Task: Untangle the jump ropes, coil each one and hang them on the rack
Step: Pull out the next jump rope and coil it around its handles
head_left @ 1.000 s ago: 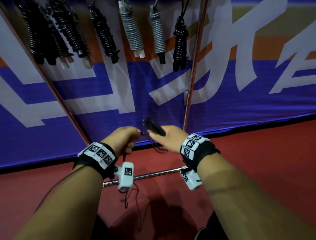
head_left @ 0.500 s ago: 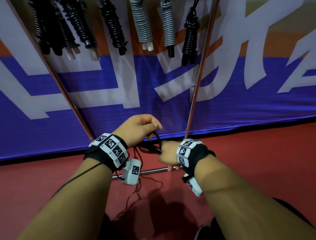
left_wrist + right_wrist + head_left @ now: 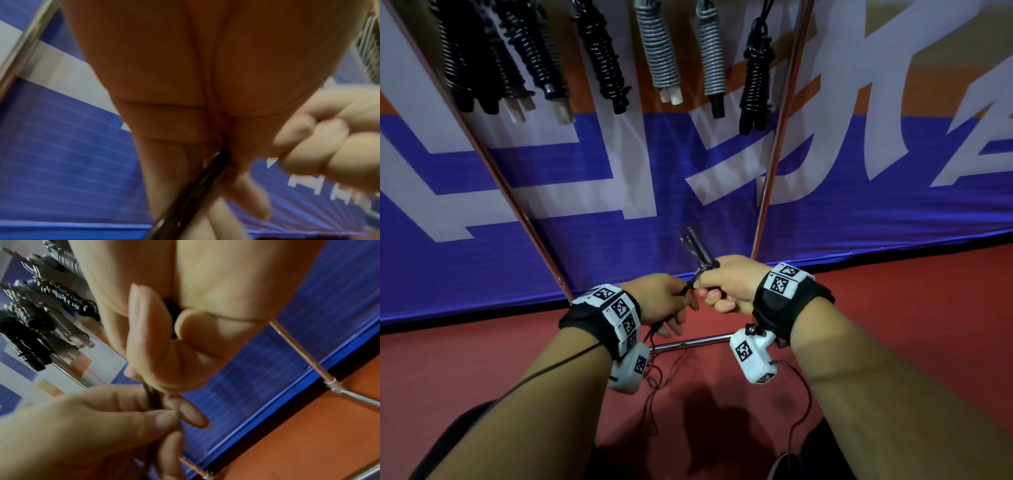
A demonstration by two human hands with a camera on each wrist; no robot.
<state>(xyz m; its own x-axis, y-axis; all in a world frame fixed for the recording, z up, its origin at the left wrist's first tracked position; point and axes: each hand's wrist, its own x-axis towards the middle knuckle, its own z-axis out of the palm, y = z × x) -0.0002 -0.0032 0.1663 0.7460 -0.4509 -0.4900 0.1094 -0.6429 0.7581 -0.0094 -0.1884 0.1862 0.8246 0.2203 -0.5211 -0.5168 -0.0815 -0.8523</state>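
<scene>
- Far left, above and beyond the fingers: the rack's (image 3: 493, 164) slanted metal post, with black coiled ropes (image 3: 524, 58) hanging beside it, their pale and black handle ends pointing down.
- Left hand (image 3: 666, 303): thumb and forefinger pinch the thin black cord (image 3: 690, 289) just beside the right fist; the other fingers hang loosely curled below. In the left wrist view the dark cord (image 3: 197, 191) runs out from between the fingers (image 3: 164, 170) toward the lower edge.
- Below the left fingers the slack cord (image 3: 654, 383) drops past the wrist camera and lies in loose loops on the red floor (image 3: 893, 308), near the rack's low crossbar (image 3: 698, 342).
- Between the two hands — they almost touch — the cord is drawn short and taut.
- Right hand (image 3: 726, 286): fingers curled tight into a fist round the black handles (image 3: 700, 248), which stick up and away from the knuckles, side by side. The right wrist view shows the fingers (image 3: 148, 331) closed over the palm and the left hand (image 3: 102, 426) pinching the cord just under them.
- Above the right fingers hang two grey coiled ropes (image 3: 657, 44) and one more black coil (image 3: 755, 72), next to the right-hand post (image 3: 774, 164).
- Behind it all — a blue banner (image 3: 859, 212) with large white lettering.
</scene>
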